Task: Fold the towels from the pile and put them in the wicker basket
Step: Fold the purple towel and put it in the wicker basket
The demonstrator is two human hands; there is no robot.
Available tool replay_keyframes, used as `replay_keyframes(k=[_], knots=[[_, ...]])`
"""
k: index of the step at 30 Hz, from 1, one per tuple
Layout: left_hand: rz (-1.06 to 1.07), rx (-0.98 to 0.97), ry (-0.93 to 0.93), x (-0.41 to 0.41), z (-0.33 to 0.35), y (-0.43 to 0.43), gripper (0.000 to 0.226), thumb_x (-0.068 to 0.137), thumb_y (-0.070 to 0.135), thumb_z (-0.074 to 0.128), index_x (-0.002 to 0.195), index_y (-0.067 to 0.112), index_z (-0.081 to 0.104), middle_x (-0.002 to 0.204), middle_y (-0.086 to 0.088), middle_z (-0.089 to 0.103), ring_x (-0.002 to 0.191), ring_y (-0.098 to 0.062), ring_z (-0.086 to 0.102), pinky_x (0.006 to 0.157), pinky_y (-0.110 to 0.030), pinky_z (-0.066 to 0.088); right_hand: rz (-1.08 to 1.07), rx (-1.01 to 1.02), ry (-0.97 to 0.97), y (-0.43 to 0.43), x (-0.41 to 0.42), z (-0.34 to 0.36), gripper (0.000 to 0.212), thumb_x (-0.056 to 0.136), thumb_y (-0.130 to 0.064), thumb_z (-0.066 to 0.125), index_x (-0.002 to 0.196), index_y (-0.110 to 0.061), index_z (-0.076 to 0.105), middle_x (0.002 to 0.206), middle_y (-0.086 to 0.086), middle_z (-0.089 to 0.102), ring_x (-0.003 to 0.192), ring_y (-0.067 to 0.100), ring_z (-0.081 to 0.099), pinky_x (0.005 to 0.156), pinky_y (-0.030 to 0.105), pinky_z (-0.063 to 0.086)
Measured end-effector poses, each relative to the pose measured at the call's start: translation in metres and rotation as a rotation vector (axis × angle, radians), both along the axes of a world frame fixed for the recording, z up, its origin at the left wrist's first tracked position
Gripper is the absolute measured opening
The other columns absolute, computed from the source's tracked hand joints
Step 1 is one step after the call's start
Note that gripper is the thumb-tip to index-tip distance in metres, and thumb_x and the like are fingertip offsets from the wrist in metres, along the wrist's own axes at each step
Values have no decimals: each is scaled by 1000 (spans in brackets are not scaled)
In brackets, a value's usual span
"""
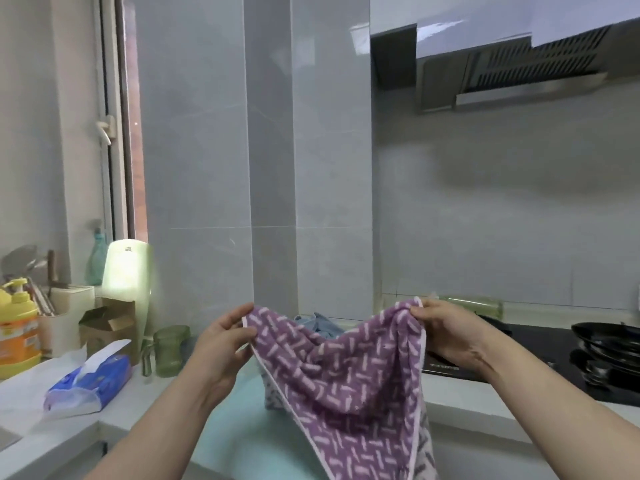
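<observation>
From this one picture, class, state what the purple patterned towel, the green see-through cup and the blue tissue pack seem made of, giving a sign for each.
The purple patterned towel looks like soft matt terry cloth: it sags in folds. The green see-through cup is probably plastic, possibly glass: translucent, glossy. The blue tissue pack seems thin shiny plastic film: it crinkles, white paper pokes out.

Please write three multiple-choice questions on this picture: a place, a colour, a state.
1. Where is the black pan? A on the stove B in a sink C on the windowsill
2. The held towel has which colour? A green B purple, pale dashes C white
3. How is the towel held? A by one hand B by nobody C left hand and right hand each pinch a top corner

Answers: 1 A, it sits at right on the dark stove; 2 B, plainly visible; 3 C, both hands grip corners.
</observation>
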State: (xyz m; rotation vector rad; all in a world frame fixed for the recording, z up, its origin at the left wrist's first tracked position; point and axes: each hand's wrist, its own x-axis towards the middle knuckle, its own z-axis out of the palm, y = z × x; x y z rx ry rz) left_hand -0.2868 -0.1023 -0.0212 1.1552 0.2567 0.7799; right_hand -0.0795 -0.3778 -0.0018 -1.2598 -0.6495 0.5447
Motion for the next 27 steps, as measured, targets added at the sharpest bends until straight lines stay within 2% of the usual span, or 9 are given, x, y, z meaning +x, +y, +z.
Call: replay_keyframes(k=[3, 10, 13, 16, 18, 20, 23, 25, 27], knots=[[-26, 38, -22, -6, 24, 1, 43, 87, -19, 47, 113, 12, 62, 96, -10, 63, 74, -17, 61, 56, -23, 54, -79, 109, 15, -6, -2, 22, 16, 89, 0, 57, 98, -4, 70, 90, 14, 71, 81, 26, 66, 88, 38, 48], [57, 194, -42, -32, 93, -1, 44, 90, -20, 41, 117, 10, 59, 102, -9, 61, 78, -20, 59, 57, -24, 56, -194, 199, -93, -20, -25, 81, 16, 92, 0, 53, 96, -5, 68, 77, 7, 73, 64, 15, 68, 61, 23, 58], [133, 191, -70, -42, 113, 2, 41, 92, -19, 41, 124, 3, 56, 94, -9, 58, 75, -20, 56, 56, -23, 55, -206, 199, -137, -22, -39, 100, 18, 94, -1, 51, 100, -5, 68, 78, 7, 71, 67, 18, 66, 65, 27, 55], [177, 148, -103, -49, 128, 4, 37, 94, -14, 44, 128, -1, 52, 92, -12, 56, 73, -22, 55, 55, -24, 55, -220, 201, -162, -24, -53, 115, 19, 96, -5, 51, 93, -8, 69, 71, 4, 69, 63, 16, 63, 59, 27, 52], [161, 113, -113, -53, 137, 2, 38, 95, -11, 46, 130, 1, 50, 91, -12, 56, 70, -21, 55, 59, -29, 53, -206, 226, -153, -26, -63, 123, 18, 97, -10, 51, 90, -7, 67, 70, 5, 68, 63, 17, 63, 57, 28, 52], [76, 92, -103, -57, 144, -5, 37, 95, -5, 50, 128, 11, 53, 91, -7, 59, 71, -18, 56, 62, -30, 52, -178, 250, -125, -28, -70, 130, 23, 100, -19, 50, 91, -6, 66, 72, 7, 68, 66, 20, 64, 61, 32, 53], [-65, 147, -74, -63, 149, -16, 54, 90, -8, 56, 135, 20, 49, 108, -3, 62, 83, -18, 62, 69, -33, 55, -166, 261, -88, -32, -81, 140, 30, 101, -26, 48, 85, -8, 66, 75, 9, 68, 71, 22, 65, 65, 36, 51], [-93, 202, -60, -64, 153, -20, 68, 86, -20, 51, 141, 19, 44, 118, -5, 57, 89, -22, 63, 69, -34, 56, -195, 270, -103, -34, -85, 146, 25, 100, -22, 50, 89, -7, 66, 80, 9, 67, 73, 22, 64, 66, 36, 51], [-67, 231, -42, -64, 160, -23, 67, 85, -25, 45, 139, 15, 45, 123, -13, 54, 93, -27, 60, 75, -37, 53, -233, 275, -124, -36, -87, 151, 20, 99, -19, 52, 96, -6, 67, 85, 9, 66, 75, 21, 62, 67, 33, 52]])
